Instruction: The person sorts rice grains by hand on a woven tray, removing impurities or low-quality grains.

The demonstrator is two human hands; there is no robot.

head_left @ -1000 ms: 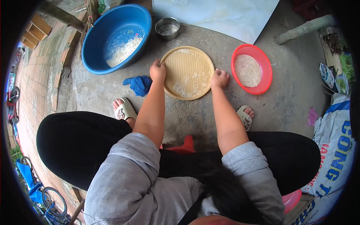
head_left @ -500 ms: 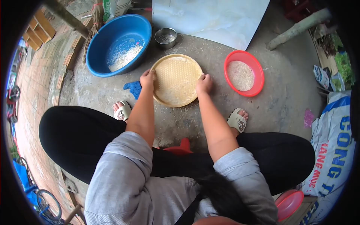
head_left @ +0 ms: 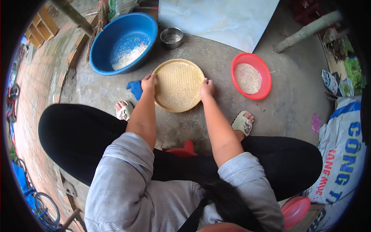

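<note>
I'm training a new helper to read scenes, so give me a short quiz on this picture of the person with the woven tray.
1. True or false: the left hand and the right hand both grip the rim of the woven tray.
2. Where does the red bowl of grain lie? A, to the person's right of the tray. B, to the person's left of it. C, on top of it.
3. Fill in: the big basin beyond the left hand is coloured ____.
Key: 1 true; 2 A; 3 blue.
</note>
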